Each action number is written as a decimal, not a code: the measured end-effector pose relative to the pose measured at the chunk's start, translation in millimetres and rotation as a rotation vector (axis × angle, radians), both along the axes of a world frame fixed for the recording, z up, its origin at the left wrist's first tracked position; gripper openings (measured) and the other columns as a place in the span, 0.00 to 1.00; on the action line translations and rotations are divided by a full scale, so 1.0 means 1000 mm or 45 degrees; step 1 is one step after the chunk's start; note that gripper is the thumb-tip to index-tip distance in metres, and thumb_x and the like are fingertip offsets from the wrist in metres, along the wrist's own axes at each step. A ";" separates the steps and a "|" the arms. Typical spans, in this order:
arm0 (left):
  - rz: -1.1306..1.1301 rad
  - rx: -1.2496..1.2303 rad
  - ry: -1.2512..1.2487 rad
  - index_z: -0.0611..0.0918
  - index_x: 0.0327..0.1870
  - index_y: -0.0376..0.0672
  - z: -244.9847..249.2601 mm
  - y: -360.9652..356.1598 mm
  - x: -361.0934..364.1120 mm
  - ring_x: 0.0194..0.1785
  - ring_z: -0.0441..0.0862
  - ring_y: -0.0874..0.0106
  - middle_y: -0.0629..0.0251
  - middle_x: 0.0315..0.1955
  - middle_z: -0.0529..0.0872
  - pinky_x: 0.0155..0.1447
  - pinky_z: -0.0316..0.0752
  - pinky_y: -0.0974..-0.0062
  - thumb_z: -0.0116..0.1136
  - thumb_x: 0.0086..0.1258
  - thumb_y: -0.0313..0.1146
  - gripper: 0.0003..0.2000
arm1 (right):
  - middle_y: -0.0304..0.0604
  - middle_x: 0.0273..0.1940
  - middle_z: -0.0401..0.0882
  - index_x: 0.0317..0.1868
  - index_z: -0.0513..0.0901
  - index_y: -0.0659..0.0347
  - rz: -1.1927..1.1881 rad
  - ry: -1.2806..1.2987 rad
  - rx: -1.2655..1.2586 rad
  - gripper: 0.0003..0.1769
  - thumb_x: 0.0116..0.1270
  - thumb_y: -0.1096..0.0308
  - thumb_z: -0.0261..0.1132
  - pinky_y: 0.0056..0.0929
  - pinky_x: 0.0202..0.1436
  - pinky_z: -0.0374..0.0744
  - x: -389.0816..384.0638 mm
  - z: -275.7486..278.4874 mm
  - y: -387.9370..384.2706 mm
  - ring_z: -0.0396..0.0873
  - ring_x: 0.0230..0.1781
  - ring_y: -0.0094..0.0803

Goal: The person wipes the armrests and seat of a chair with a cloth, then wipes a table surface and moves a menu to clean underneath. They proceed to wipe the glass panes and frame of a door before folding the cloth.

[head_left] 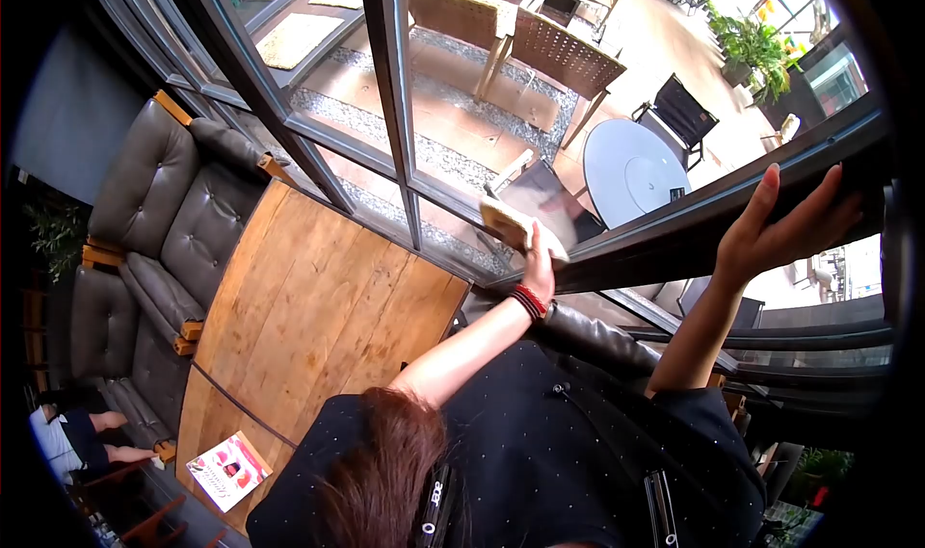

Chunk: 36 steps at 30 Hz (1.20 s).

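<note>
My left hand (542, 264), with a red and black bracelet at the wrist, is closed around a flat beige-and-white pad that looks like a folded cloth (509, 224). The pad overlaps the window glass, close to the corner where the dark frames meet. Raised at the right, my right hand (779, 228) has its fingers stretched apart and nothing in them. It overlaps the dark window frame (665, 228) there. Below my left forearm lies the wooden table (313, 288).
A booklet or menu (229, 471) lies at the table's near left end. Grey leather armchairs (207, 211) line the left side, and a person (72, 437) is at the lower left. Beyond the glass stand a round grey table (631, 168) and chairs.
</note>
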State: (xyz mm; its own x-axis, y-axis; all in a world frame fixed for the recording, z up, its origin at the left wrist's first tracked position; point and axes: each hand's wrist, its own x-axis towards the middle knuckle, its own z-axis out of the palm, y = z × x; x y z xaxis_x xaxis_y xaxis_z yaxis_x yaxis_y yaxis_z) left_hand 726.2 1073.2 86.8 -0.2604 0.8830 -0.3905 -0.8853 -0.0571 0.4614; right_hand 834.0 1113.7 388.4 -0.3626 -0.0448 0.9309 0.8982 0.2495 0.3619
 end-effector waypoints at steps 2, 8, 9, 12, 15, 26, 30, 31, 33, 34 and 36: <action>0.074 -0.036 -0.253 0.72 0.39 0.50 0.019 0.002 0.017 0.35 0.70 0.84 0.77 0.30 0.72 0.41 0.68 0.82 0.44 0.73 0.53 0.16 | 0.56 0.71 0.52 0.69 0.62 0.55 -0.005 0.010 -0.002 0.34 0.68 0.46 0.55 0.55 0.70 0.47 -0.001 0.000 -0.001 0.46 0.72 0.56; -0.026 0.316 -0.333 0.66 0.25 0.51 0.095 0.005 -0.006 0.22 0.64 0.82 0.77 0.17 0.64 0.29 0.62 0.83 0.41 0.75 0.52 0.19 | 0.55 0.71 0.53 0.69 0.62 0.54 -0.017 0.048 0.013 0.35 0.67 0.44 0.54 0.54 0.70 0.46 0.001 -0.002 0.002 0.47 0.72 0.56; -0.083 0.503 -0.266 0.65 0.25 0.51 0.112 0.000 -0.010 0.22 0.62 0.83 0.78 0.18 0.64 0.29 0.60 0.84 0.41 0.75 0.52 0.19 | 0.55 0.70 0.53 0.69 0.62 0.53 -0.014 0.058 0.008 0.35 0.67 0.43 0.54 0.54 0.70 0.46 0.001 -0.003 0.002 0.47 0.72 0.56; -0.030 0.442 0.417 0.70 0.46 0.45 0.133 0.008 -0.012 0.36 0.70 0.74 0.64 0.34 0.71 0.43 0.68 0.75 0.38 0.77 0.48 0.15 | 0.55 0.70 0.54 0.69 0.63 0.52 -0.025 0.112 -0.005 0.36 0.67 0.42 0.54 0.55 0.70 0.45 -0.001 -0.004 0.000 0.48 0.71 0.56; 0.648 0.494 1.695 0.59 0.66 0.43 0.206 0.024 -0.032 0.63 0.54 0.53 0.49 0.60 0.60 0.62 0.55 0.54 0.44 0.73 0.50 0.27 | 0.52 0.70 0.54 0.69 0.63 0.47 -0.010 0.151 -0.001 0.34 0.66 0.43 0.54 0.55 0.70 0.46 -0.004 -0.005 -0.001 0.48 0.71 0.57; 1.187 0.748 2.749 0.73 0.58 0.42 0.329 0.049 -0.084 0.65 0.46 0.27 0.30 0.65 0.53 0.61 0.45 0.30 0.55 0.59 0.59 0.33 | 0.52 0.70 0.57 0.67 0.68 0.49 -0.038 0.227 -0.029 0.32 0.66 0.44 0.53 0.58 0.68 0.51 -0.007 -0.004 -0.003 0.51 0.71 0.58; 1.241 0.892 2.690 0.77 0.52 0.76 0.234 0.057 -0.055 0.66 0.52 0.32 0.53 0.64 0.62 0.58 0.44 0.23 0.57 0.58 0.51 0.17 | 0.53 0.70 0.57 0.67 0.68 0.49 -0.022 0.233 -0.029 0.31 0.66 0.46 0.54 0.59 0.68 0.51 -0.010 -0.002 -0.005 0.51 0.71 0.58; 1.222 0.900 2.769 0.78 0.52 0.76 0.204 0.056 -0.050 0.66 0.55 0.34 0.53 0.63 0.63 0.57 0.46 0.22 0.56 0.59 0.51 0.17 | 0.53 0.70 0.57 0.67 0.68 0.49 -0.011 0.229 -0.025 0.31 0.66 0.46 0.54 0.59 0.68 0.50 -0.010 -0.002 -0.005 0.51 0.71 0.57; 0.791 0.917 2.737 0.80 0.50 0.73 0.143 0.045 -0.046 0.64 0.60 0.40 0.55 0.61 0.66 0.59 0.45 0.24 0.57 0.59 0.50 0.16 | 0.53 0.70 0.57 0.67 0.68 0.50 -0.027 0.220 -0.019 0.32 0.66 0.47 0.55 0.58 0.69 0.50 -0.009 -0.003 -0.005 0.51 0.71 0.58; 0.712 0.981 2.689 0.82 0.48 0.72 0.121 0.037 -0.050 0.63 0.62 0.42 0.55 0.59 0.68 0.61 0.45 0.25 0.57 0.58 0.49 0.15 | 0.53 0.70 0.57 0.67 0.67 0.50 -0.034 0.211 -0.015 0.32 0.66 0.47 0.55 0.58 0.69 0.50 -0.008 -0.004 -0.004 0.51 0.71 0.58; 0.536 0.951 2.871 0.79 0.50 0.80 0.060 0.033 -0.052 0.58 0.64 0.46 0.69 0.54 0.75 0.64 0.41 0.29 0.62 0.56 0.48 0.18 | 0.53 0.70 0.57 0.67 0.67 0.51 -0.051 0.203 -0.009 0.32 0.66 0.47 0.55 0.57 0.69 0.51 -0.008 -0.004 -0.004 0.51 0.71 0.58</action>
